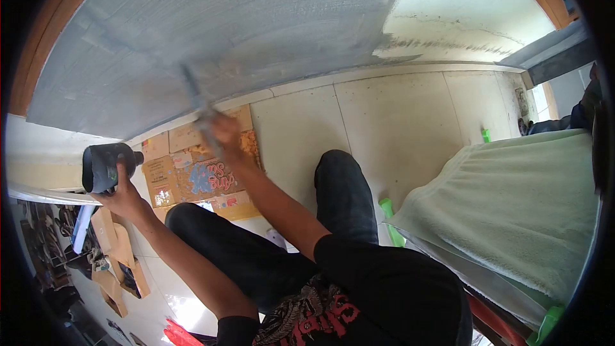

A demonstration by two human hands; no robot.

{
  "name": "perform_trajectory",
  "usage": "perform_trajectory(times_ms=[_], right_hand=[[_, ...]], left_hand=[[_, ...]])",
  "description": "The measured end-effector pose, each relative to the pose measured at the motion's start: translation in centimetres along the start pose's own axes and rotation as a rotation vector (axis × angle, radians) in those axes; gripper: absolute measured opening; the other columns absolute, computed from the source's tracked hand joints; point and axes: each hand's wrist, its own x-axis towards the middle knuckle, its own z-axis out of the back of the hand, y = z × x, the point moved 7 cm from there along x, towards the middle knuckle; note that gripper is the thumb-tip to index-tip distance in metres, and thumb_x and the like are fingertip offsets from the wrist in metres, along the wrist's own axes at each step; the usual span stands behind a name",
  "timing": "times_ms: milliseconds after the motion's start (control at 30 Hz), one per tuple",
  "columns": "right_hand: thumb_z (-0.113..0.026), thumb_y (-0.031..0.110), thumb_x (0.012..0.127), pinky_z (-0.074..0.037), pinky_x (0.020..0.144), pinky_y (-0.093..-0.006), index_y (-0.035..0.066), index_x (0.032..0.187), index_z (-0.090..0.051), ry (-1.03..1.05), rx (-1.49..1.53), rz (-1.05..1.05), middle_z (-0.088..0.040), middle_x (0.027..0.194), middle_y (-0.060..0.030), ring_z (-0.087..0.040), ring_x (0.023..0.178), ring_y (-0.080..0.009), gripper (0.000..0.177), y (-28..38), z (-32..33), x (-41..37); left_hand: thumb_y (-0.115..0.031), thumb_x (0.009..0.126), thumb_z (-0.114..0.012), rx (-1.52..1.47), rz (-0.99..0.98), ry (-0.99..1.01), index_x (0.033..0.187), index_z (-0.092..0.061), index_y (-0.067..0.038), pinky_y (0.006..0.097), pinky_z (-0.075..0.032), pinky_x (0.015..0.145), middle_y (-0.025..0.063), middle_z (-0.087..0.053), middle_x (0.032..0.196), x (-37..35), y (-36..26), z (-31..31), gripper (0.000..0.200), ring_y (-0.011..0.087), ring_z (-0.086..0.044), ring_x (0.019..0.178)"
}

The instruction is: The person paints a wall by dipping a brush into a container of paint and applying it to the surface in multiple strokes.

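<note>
My left hand (127, 197) grips a dark cut-open plastic bottle (102, 168), held sideways with its neck to the right. What is inside it cannot be made out. In my right hand (225, 136) is a paintbrush (192, 86), smeared by motion, its far end at the lower part of the wall. Wet-looking grey paint (269, 19) with visible strokes coats most of this wall. Further right, a pale stained stretch (461, 9) of the wall ends against a ragged grey edge. Below my right hand lies flattened cardboard (221, 176), spotted with paint.
Pale floor tiles (403, 115) run along the wall's base. A light green cloth (512, 198) covers something with green feet on the right. Cardboard boxes (115, 243) and a cluttered rack (48, 237) stand at lower left. Wooden frames (41, 38) border the wall.
</note>
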Motion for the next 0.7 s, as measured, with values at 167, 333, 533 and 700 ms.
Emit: perform_trajectory(times_ms=[167,333,533,700], right_hand=[[-0.071,0.002,0.076,-0.045,0.051,-0.0372,0.007,0.081,-0.064,-0.384,-1.132,0.231,-0.064,0.072,-0.009,-0.061,0.059,-0.0254,0.009,-4.9,19.4,2.6],[-0.068,-0.002,0.075,-0.048,0.056,-0.0368,0.005,0.081,-0.068,-0.476,-0.817,0.197,-0.066,0.071,-0.0117,-0.065,0.063,-0.0285,0.009,-6.4,28.2,11.3],[-0.072,0.01,0.073,-0.027,0.045,-0.0374,0.005,0.067,-0.058,-0.277,-0.71,0.092,-0.046,0.055,-0.008,-0.043,0.045,-0.0234,0.016,-7.6,19.2,9.5],[-0.07,-0.002,0.063,-0.046,0.05,-0.0375,0.005,0.068,-0.059,0.024,-0.131,-0.02,-0.063,0.068,-0.0109,-0.061,0.056,-0.0287,0.014,-5.2,3.3,3.2]], left_hand=[[-0.015,0.073,-0.086,-0.027,-0.019,0.019,0.135,-0.049,0.002,0.0396,-0.049,0.101,0.0179,-0.058,0.132,0.1,0.0,-0.2,0.075,0.0281,-0.059,0.117],[-0.011,0.073,-0.087,-0.013,-0.059,0.036,0.131,-0.05,0.004,0.039,-0.05,0.098,0.0176,-0.06,0.127,0.5,0.4,-1.4,0.071,0.026,-0.06,0.113],[-0.012,0.071,-0.089,-0.014,-0.096,0.001,0.128,-0.052,0.004,0.0381,-0.051,0.095,0.0172,-0.062,0.123,0.7,0.8,-2.5,0.07,0.0257,-0.062,0.108],[-0.011,0.071,-0.089,-0.092,-0.083,0.03,0.128,-0.053,0.002,0.0391,-0.051,0.094,0.0156,-0.061,0.124,0.6,1.0,-2.9,0.068,0.0254,-0.061,0.109]])
